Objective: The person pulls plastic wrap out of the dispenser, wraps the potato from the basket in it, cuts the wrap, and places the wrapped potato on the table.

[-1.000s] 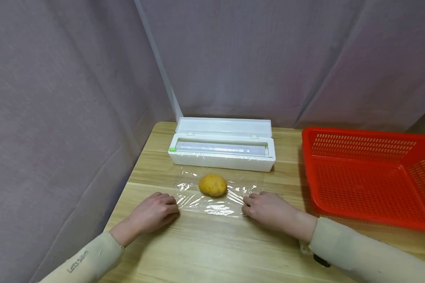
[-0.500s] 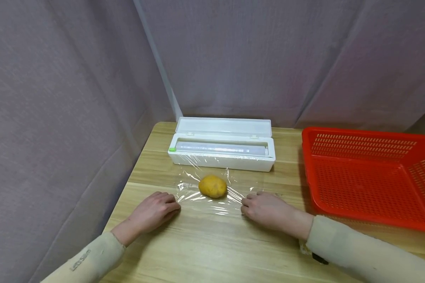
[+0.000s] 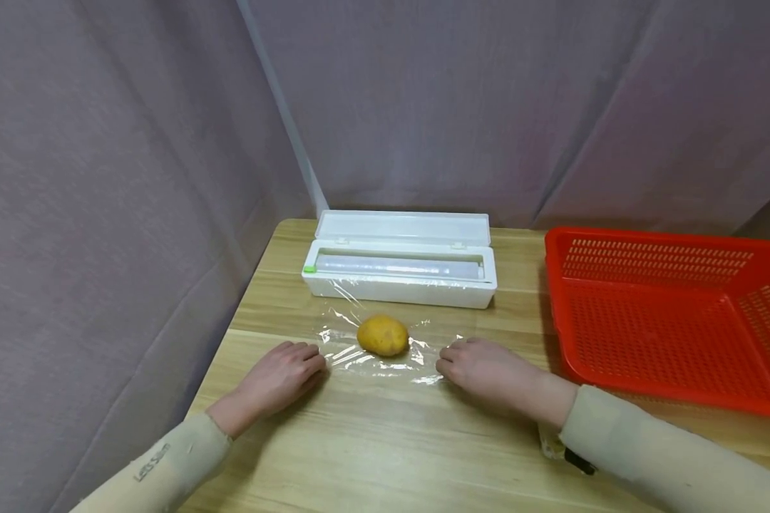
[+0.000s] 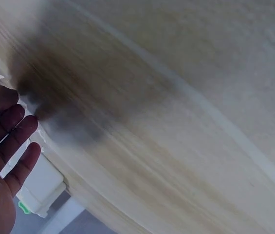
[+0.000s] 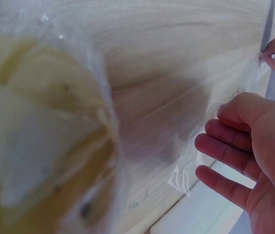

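Note:
A yellow potato (image 3: 383, 335) lies on a clear sheet of cling film (image 3: 343, 356) in the middle of the table. The film runs back to a white dispenser box (image 3: 398, 291) with its lid raised and a roll inside. My left hand (image 3: 282, 377) pinches the near left corner of the sheet between thumb and forefinger; its other fingers spread loosely in the left wrist view. At the near right corner, my right hand (image 3: 488, 370) pinches the film in the same way, the thumb (image 5: 244, 109) meeting the film's edge in the right wrist view.
To the right stands a red plastic basket (image 3: 648, 388). A film-wrapped yellowish thing (image 5: 45, 136) looms close in the right wrist view; in the head view it is partly hidden under the right sleeve. Grey curtains (image 3: 423, 107) hang behind and left of the wooden table (image 3: 359, 449).
Both hands keep nearly the same places. The film's creases and glints have shifted around the potato, and its near edge sits slightly farther back.

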A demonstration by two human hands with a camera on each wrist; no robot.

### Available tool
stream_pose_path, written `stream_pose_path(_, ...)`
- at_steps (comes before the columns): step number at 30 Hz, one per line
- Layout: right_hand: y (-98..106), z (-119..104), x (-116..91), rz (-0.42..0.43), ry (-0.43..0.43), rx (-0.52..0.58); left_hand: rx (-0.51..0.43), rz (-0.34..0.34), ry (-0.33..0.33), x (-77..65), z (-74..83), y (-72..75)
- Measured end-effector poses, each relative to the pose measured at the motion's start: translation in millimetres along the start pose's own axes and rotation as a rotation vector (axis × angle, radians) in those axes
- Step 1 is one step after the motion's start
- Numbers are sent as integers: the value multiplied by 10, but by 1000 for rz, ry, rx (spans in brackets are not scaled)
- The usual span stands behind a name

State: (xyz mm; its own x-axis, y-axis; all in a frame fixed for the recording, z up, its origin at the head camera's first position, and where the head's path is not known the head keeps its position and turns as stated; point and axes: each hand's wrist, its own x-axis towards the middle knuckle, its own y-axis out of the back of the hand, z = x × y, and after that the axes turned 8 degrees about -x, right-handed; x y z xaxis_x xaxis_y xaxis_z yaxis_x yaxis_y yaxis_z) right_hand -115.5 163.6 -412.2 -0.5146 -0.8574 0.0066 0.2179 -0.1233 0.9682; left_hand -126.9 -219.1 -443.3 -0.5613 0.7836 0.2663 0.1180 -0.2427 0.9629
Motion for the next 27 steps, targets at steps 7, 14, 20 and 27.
stream_pose_path(7,76,85,-6,62,-78,155,-65,28,65,51,-17,127)
stream_pose_path(14,112,171,-26,140,-109,169,-151,64,117,112,-61,273)
stream_pose_path(20,189,217,-36,164,-129,158,-177,85,147,164,-61,381)
stream_pose_path(27,225,243,-98,198,-128,185,-181,105,150,161,-67,442)
